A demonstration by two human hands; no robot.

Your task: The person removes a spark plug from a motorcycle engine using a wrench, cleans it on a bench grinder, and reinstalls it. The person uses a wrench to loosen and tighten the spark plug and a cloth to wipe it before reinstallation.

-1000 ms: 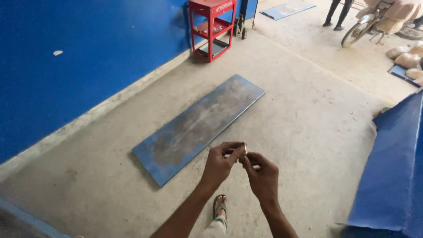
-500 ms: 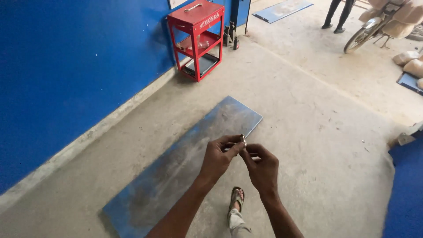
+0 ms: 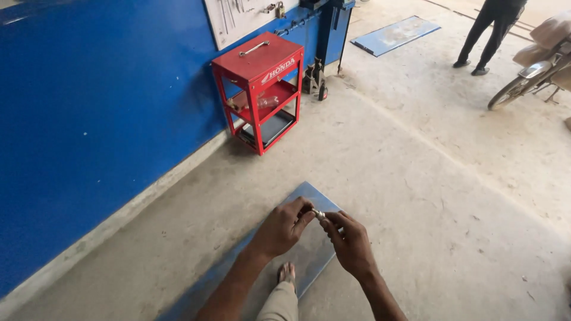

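Observation:
My left hand (image 3: 283,227) and my right hand (image 3: 350,242) meet at the lower middle of the head view. Between their fingertips they pinch a small silvery metal part (image 3: 319,214), too small to identify. Both hands hover above the near end of a worn blue metal plate (image 3: 309,249) lying flat on the concrete floor. My sandalled foot (image 3: 286,274) shows below the hands, stepping on the plate.
A red tool cart (image 3: 262,89) with shelves stands against the blue wall (image 3: 89,119). Another blue plate (image 3: 395,34) lies farther off. A person's legs (image 3: 491,35) and a motorbike's front wheel (image 3: 511,92) are at the upper right.
The view has moved forward along the blue plate toward the red cart, which now looks much closer. My hands keep pinching the small part together.

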